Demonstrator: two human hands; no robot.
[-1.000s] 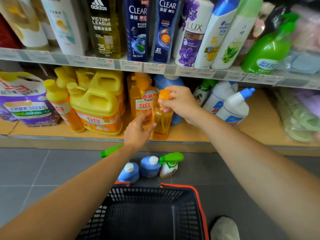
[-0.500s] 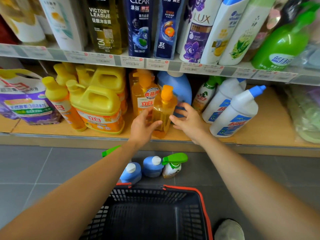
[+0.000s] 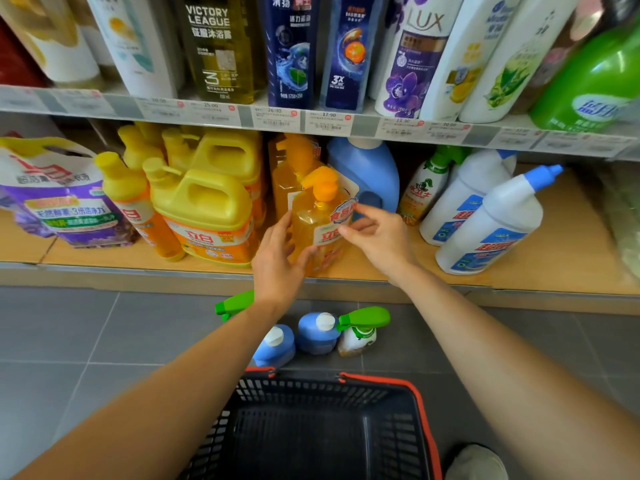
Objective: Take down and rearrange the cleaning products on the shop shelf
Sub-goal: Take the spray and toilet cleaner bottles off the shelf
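Observation:
An orange pump bottle (image 3: pixel 322 216) with a red and white label stands at the front of the bottom shelf (image 3: pixel 554 271). My left hand (image 3: pixel 277 265) grips its left side, thumb across the front. My right hand (image 3: pixel 381 240) touches the right side of the label with its fingertips. Behind it stand another orange bottle (image 3: pixel 287 171) and a blue jug (image 3: pixel 370 168). On the floor below stand two blue bottles (image 3: pixel 317 332) and a green trigger spray bottle (image 3: pixel 360 327). The trigger of another green spray (image 3: pixel 233 303) shows behind my left wrist.
Yellow jugs (image 3: pixel 207 209) and a purple refill bag (image 3: pixel 65 202) fill the shelf's left. White bottles with blue caps (image 3: pixel 491 223) lean at the right. Shampoo bottles (image 3: pixel 294 50) line the upper shelf. A black basket with a red rim (image 3: pixel 426 410) sits by my shoe (image 3: pixel 474 462).
My right hand dropped from the orange bottle's cap to its right side. My left hand closed on its left side. The bottle has turned so its label faces me.

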